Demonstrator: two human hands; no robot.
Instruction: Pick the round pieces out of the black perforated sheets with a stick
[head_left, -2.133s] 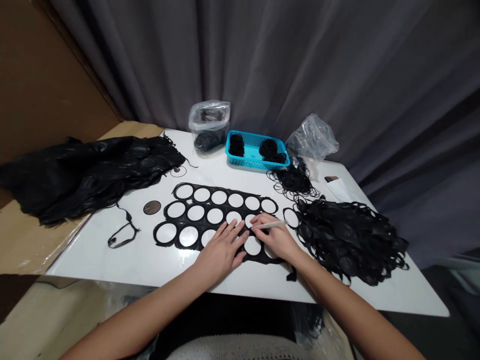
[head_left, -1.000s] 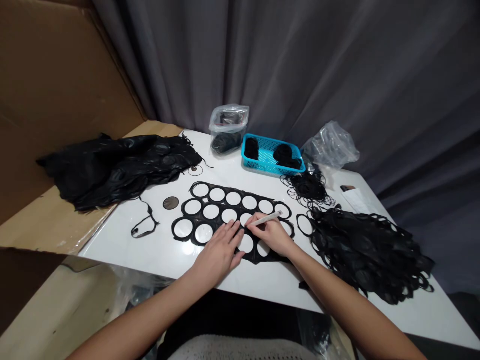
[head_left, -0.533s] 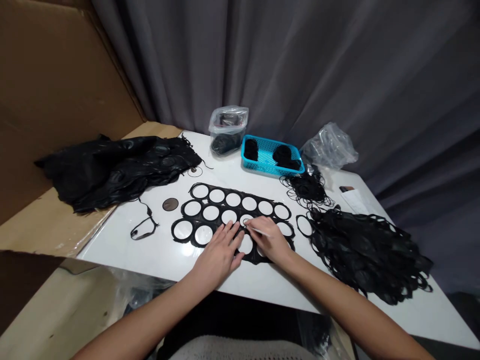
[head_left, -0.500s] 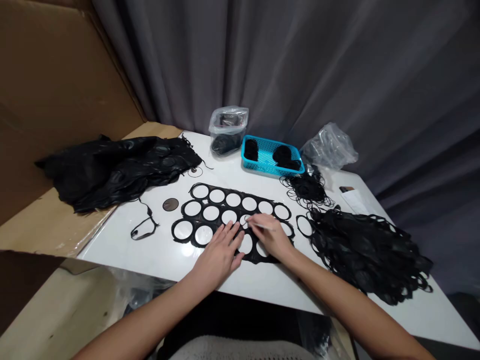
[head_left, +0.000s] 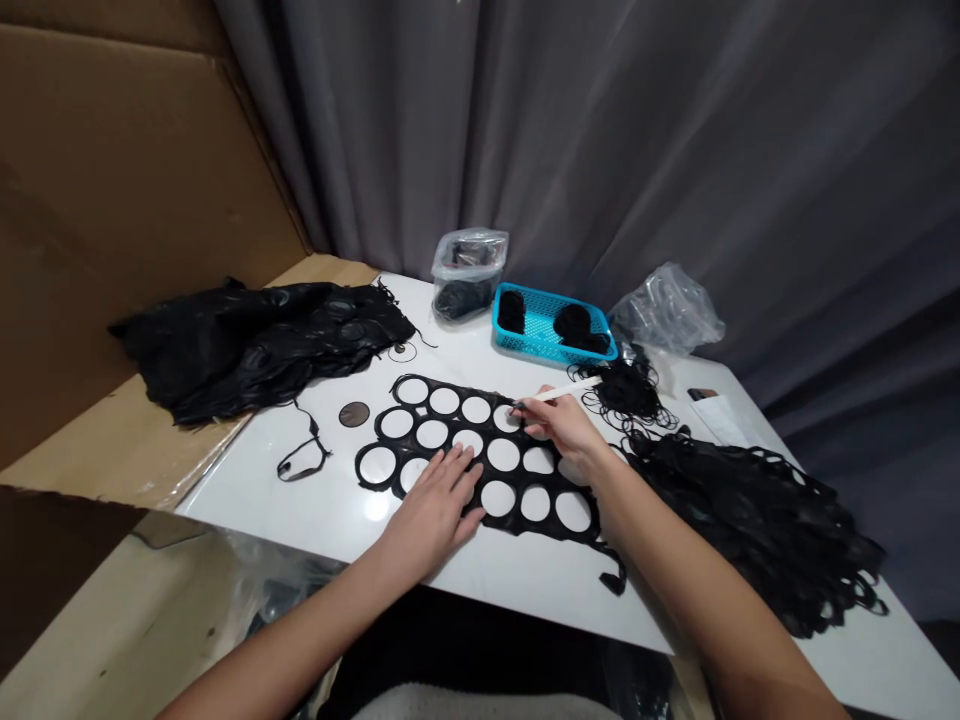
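Note:
A black sheet with several rows of round holes (head_left: pixel 517 478) lies flat on the white table (head_left: pixel 315 490), its holes showing white. My left hand (head_left: pixel 435 510) rests on it, palm down with fingers spread, holding nothing. My right hand (head_left: pixel 562 425) grips a slim white pen-like tool (head_left: pixel 566 392), its dark tip touching the sheet near a hole on the far edge. A narrow black strip (head_left: pixel 615 578) trails from the sheet's near right corner.
A tangled black heap of cut material (head_left: pixel 757 525) sits right of the sheet, and another (head_left: pixel 262 350) lies on the left. Behind stand a blue plastic basket (head_left: pixel 555 325), clear plastic bags (head_left: pixel 465 272) and black rings (head_left: pixel 622 392). A small brown disc (head_left: pixel 354 414) lies nearby.
My right hand has moved up to the sheet's far edge, uncovering its near right part. The view has shifted slightly, and my left hand stays on the sheet.

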